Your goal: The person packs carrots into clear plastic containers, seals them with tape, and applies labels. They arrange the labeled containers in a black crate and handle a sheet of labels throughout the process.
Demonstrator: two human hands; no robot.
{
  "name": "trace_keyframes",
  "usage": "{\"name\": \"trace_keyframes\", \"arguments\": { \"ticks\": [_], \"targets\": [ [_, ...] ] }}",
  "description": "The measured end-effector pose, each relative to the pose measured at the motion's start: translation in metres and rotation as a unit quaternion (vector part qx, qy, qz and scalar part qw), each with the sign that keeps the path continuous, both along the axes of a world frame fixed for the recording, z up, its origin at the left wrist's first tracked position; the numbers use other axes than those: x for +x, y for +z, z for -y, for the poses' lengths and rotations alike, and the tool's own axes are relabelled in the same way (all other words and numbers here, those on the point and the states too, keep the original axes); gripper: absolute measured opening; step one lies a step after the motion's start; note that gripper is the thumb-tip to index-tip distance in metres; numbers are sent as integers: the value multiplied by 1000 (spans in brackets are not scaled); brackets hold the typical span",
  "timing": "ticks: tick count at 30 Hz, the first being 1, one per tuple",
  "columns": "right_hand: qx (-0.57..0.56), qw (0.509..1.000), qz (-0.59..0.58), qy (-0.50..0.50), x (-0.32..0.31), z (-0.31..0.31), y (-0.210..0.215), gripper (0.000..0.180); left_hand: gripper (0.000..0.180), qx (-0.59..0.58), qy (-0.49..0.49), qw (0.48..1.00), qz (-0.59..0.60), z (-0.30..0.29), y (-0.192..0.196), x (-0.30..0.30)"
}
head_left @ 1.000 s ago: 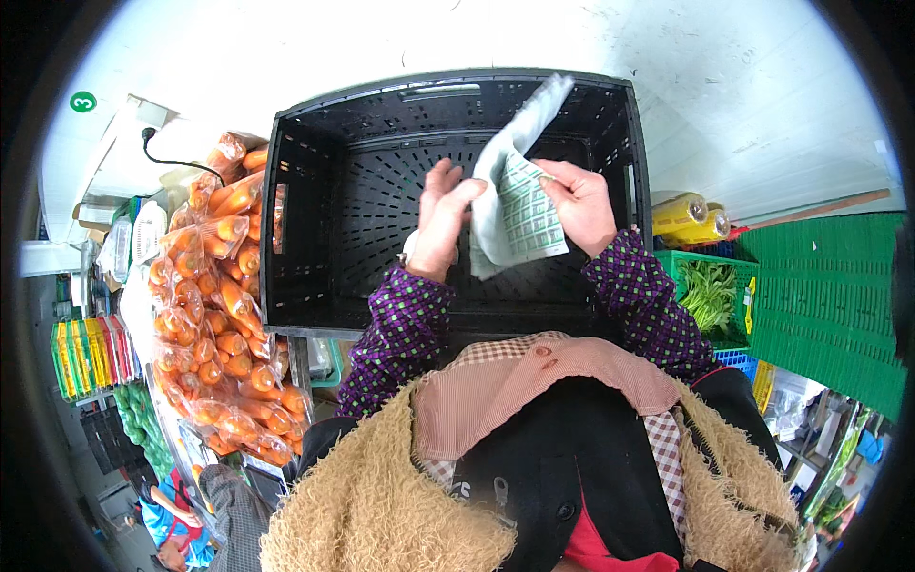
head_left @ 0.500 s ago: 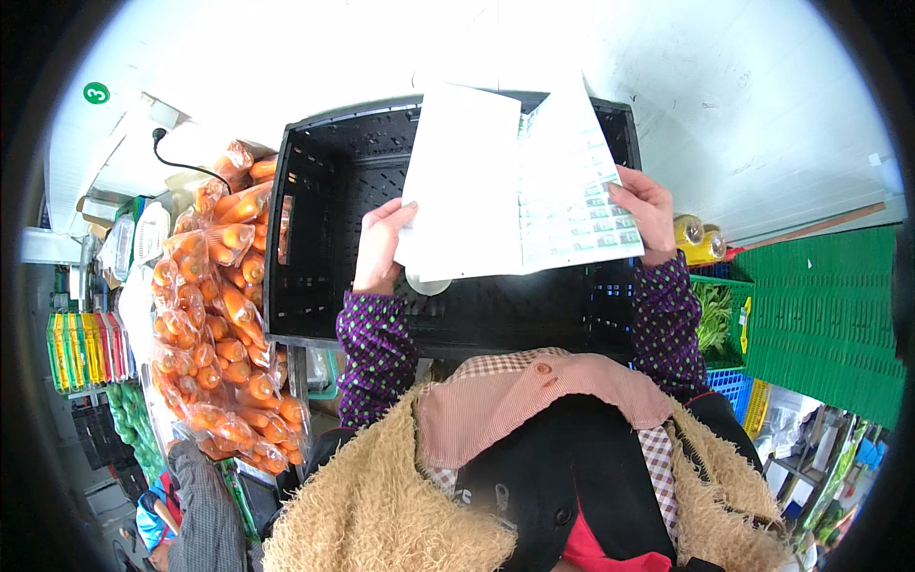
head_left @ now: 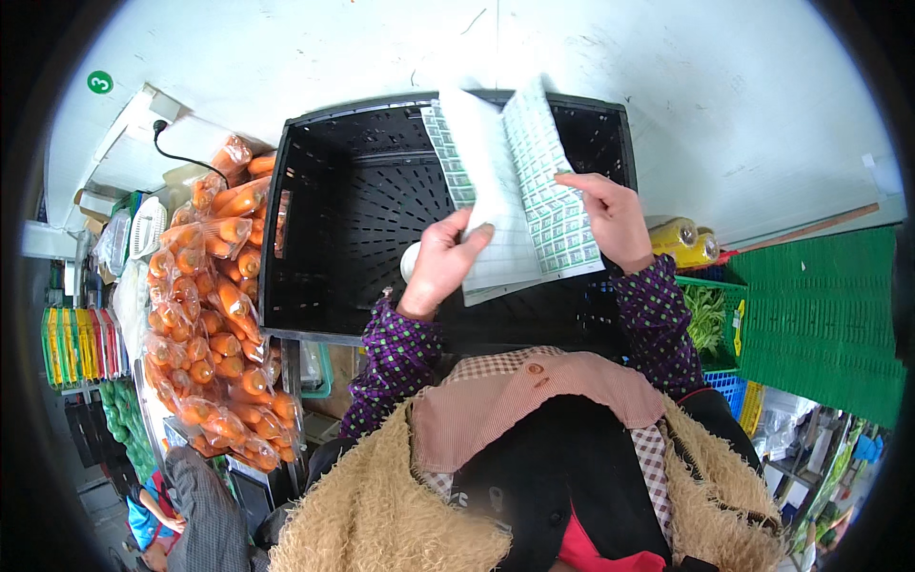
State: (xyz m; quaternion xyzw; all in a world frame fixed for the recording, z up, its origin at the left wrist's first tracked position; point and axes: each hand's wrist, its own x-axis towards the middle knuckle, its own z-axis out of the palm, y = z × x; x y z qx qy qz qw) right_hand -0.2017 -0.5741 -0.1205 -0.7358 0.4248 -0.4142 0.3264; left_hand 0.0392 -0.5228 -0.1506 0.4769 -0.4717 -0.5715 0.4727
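Note:
Printed label sheets, white with rows of small green-and-grey labels, are spread over a black plastic crate. My left hand pinches their left side between thumb and fingers. On the right, my right hand holds the edge of the printed half, thumb and forefinger together at its border. The sheets stand partly folded, with a pale blank-looking face in the middle and blurred upper edges. Beside my left hand a round white thing shows inside the crate, mostly hidden.
Many bagged carrots are heaped left of the crate. A black cable hangs from the white wall behind. To the right are yellow rolls, a green crate with leafy greens and a green slatted panel. Another person is at lower left.
The sheets have swung from lying nearly flat to partly folded, showing more printed labels. My left hand has moved right and inward; my right hand has shifted slightly left.

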Motion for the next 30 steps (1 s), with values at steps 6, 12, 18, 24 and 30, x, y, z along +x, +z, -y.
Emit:
{"name": "trace_keyframes", "arguments": {
  "ticks": [6,12,18,24,30],
  "targets": [
    [73,993,-96,1,15,-10,21,27,29,-220,13,892,394,-2,19,-44],
    [36,991,-121,-41,25,-7,27,38,35,-313,31,831,459,-13,34,-67],
    [16,994,-91,-59,-3,11,3,17,49,-213,83,901,369,-17,37,-49],
    [213,969,114,-55,-58,25,20,26,26,-78,185,979,33,-20,13,19],
    [425,870,236,80,-40,24,15,49,26,-150,195,957,150,-39,70,38]
  ]
}}
